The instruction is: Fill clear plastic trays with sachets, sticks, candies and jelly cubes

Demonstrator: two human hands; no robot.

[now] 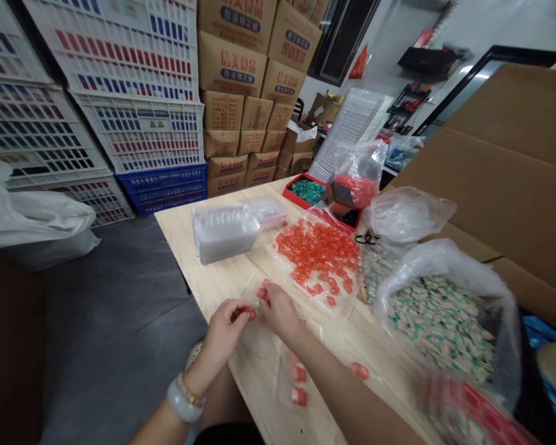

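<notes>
My left hand (228, 324) is closed, with a small red wrapped piece (251, 314) at its thumb and fingertips. Just to its right, my right hand (278, 309) has its fingers pressed together over a clear plastic tray (249, 289). Another red piece (264, 287) shows against those fingertips; whether they grip it is hidden. Under my right forearm, a second clear tray (285, 377) holds red pieces (299, 396) in a row. Beyond the hands, a heap of red pieces (317, 247) lies on a clear plastic sheet (340, 306).
A stack of clear trays (225, 235) stands on the wooden table (178, 225). At right are a bag of green-and-pink pieces (445, 321) and one loose red piece (360, 370). A red box (290, 196) with green pieces sits behind. Crates (139, 133) and cartons (231, 71) line the wall.
</notes>
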